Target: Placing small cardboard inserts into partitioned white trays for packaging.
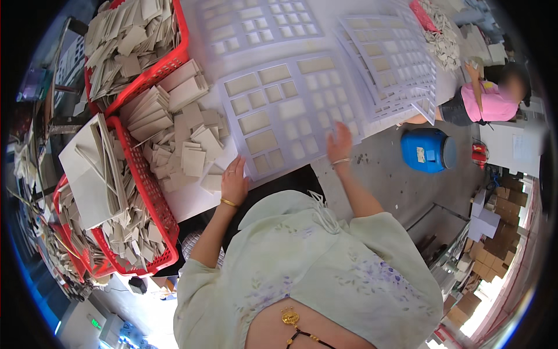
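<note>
A pale, translucent sheet with many rectangular and square cut-out openings (pixel 297 122) lies on the white table before me. Grey board pieces fill several openings on its left side. My left hand (pixel 235 185) is at the sheet's lower left corner, its fingers stretched out and resting by the edge. Close beside it lie loose grey board pieces (pixel 193 157). Over the sheet's lower right part is my right hand (pixel 340 145), blurred, with its fingers apart and nothing visible in them.
Red plastic baskets (pixel 152 200) packed with grey board pieces stand at left. More cut-out sheets (pixel 389 55) are stacked at the far right, and another sheet (pixel 256 23) lies beyond. A blue drum (pixel 423 150) stands on the floor; a person in pink (pixel 485 102) is at right.
</note>
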The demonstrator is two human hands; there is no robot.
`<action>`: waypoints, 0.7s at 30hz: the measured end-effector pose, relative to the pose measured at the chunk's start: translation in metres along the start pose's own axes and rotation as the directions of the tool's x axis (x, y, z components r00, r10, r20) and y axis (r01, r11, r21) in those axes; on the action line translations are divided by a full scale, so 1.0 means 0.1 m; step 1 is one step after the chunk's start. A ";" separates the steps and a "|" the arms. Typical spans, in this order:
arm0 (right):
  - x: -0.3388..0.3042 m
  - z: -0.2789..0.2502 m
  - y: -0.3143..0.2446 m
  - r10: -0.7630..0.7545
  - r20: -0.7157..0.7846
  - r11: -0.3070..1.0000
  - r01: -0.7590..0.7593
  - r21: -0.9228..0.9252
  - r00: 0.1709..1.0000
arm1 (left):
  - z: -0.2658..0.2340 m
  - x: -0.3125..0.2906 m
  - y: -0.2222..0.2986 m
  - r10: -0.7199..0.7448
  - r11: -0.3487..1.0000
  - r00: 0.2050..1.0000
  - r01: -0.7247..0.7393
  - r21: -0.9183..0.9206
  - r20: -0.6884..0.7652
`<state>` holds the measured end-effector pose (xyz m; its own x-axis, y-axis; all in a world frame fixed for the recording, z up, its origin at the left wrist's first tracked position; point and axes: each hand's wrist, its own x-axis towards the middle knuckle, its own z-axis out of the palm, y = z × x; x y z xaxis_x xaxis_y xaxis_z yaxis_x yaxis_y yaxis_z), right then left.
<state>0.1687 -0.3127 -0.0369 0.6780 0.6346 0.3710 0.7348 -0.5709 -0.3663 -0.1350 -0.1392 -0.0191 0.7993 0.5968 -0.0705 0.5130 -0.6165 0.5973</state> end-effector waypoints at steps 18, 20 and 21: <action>0.21 -0.77 0.63 0.660 0.442 -0.156 -0.464 0.872 0.608 | 0.03 0.03 -0.04 -0.007 0.964 0.972 -0.056 0.260 0.234; 0.36 -0.78 0.70 0.689 0.424 -0.224 -0.384 0.896 0.587 | 0.01 0.03 -0.01 -0.041 0.968 0.968 -0.024 0.251 0.247; 0.45 -0.79 0.75 0.719 0.413 -0.289 -0.300 0.909 0.559 | 0.00 0.03 0.00 -0.075 0.969 0.961 0.008 0.245 0.266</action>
<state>0.2554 -0.3683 0.0201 0.8989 0.1590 -0.4083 -0.4341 0.4486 -0.7812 -0.1323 -0.1373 -0.0191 0.8128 0.4834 -0.3252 0.5806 -0.7187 0.3826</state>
